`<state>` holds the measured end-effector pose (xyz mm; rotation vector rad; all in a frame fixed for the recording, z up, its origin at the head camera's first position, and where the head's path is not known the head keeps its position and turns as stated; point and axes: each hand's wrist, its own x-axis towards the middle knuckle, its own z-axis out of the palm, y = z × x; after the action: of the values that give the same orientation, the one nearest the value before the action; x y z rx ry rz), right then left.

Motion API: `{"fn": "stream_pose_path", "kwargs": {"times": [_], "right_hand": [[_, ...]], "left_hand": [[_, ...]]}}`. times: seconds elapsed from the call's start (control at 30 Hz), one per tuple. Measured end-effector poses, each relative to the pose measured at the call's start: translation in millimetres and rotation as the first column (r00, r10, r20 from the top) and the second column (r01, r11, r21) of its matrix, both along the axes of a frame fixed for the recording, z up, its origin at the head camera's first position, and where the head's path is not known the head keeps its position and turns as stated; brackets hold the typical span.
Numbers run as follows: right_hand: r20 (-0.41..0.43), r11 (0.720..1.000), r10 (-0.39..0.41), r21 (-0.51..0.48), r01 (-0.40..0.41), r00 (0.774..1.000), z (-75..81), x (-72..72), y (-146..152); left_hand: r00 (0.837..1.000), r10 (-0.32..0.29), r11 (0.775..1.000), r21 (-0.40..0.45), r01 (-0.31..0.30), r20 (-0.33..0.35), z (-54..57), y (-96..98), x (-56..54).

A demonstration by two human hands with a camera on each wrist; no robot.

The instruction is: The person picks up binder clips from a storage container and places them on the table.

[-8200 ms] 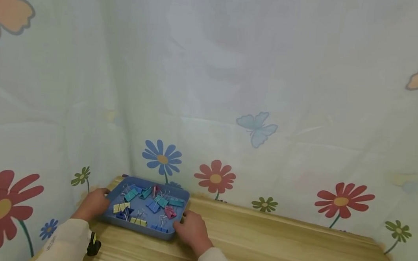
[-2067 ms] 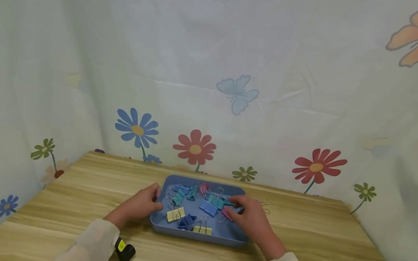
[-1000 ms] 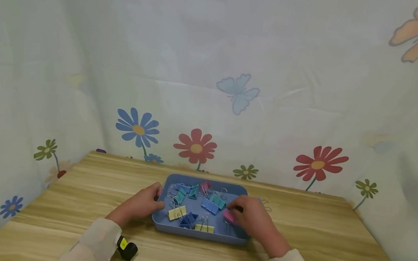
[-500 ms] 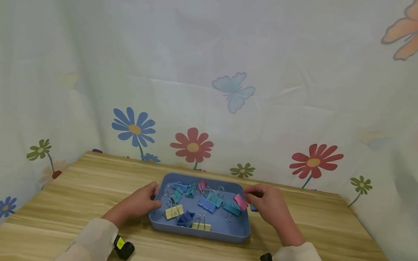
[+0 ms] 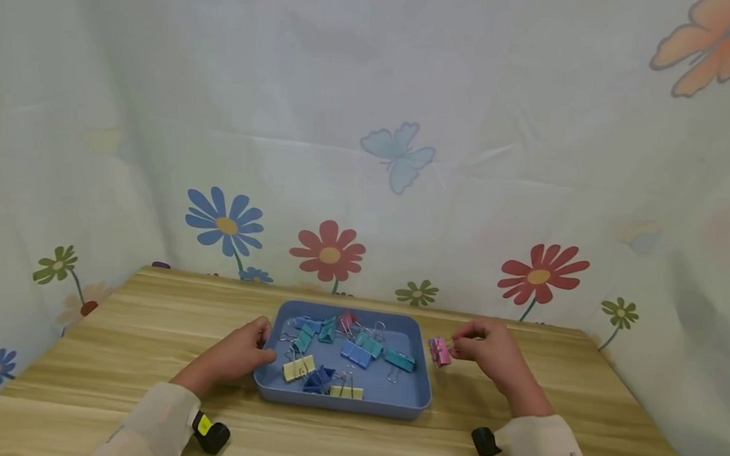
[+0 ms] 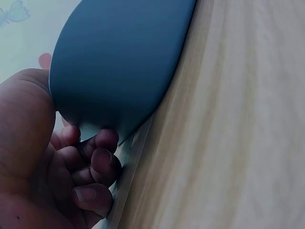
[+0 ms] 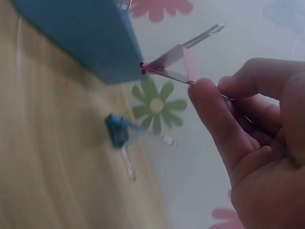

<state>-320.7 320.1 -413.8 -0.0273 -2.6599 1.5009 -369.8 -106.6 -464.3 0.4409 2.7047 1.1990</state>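
My right hand [image 5: 499, 355] pinches a pink binder clip [image 5: 440, 353] by one wire handle, just outside the tray's right side. In the right wrist view the pink clip [image 7: 172, 66] hangs off the fingertips with its other handle sticking out. The blue tray [image 5: 386, 409] holds several binder clips in teal, blue, yellow and red. A teal clip [image 5: 400, 359] lies nearest its right wall. My left hand [image 5: 241, 352] grips the tray's left end, thumb at the rim. In the left wrist view its fingers [image 6: 106, 162] curl by the tray's end wall [image 6: 119, 57].
A blue binder clip [image 7: 116, 130] rests on the wooden table [image 5: 515, 435] to the tray's right, below the pink one. Behind the table hangs a flowered curtain [image 5: 462, 261]. Black wrist cameras [image 5: 486, 442] sit under both forearms.
The tray came from the back left corner to the middle, and a blue clip now lies outside it. Most recently my right hand lifted the pink clip out over the right rim.
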Motion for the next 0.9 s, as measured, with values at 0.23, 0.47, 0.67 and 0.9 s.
{"fn": "stream_pose_path", "kwargs": {"times": [0.23,0.47,0.67,0.9], "right_hand": [[0.08,0.995,0.036,-0.094,-0.029,0.996,-19.6,-5.3,11.4],[0.109,0.995,0.029,-0.097,-0.018,0.994,-36.3,-7.8,18.6],[0.147,0.998,-0.055,-0.017,0.058,0.988,-41.5,-6.5,19.9],[0.172,0.983,-0.127,0.157,0.101,0.977,-38.3,-3.0,16.3]], "left_hand": [[1.0,-0.002,1.0,0.005,0.002,-0.003,-2.7,-2.2,-2.1],[1.0,0.003,1.0,0.011,-0.003,0.008,-3.1,-1.4,-2.1],[1.0,-0.005,1.0,0.016,0.005,0.002,-3.0,-1.3,-0.5],[1.0,-0.003,1.0,0.028,0.002,0.01,-2.7,-1.0,-1.1]]}}
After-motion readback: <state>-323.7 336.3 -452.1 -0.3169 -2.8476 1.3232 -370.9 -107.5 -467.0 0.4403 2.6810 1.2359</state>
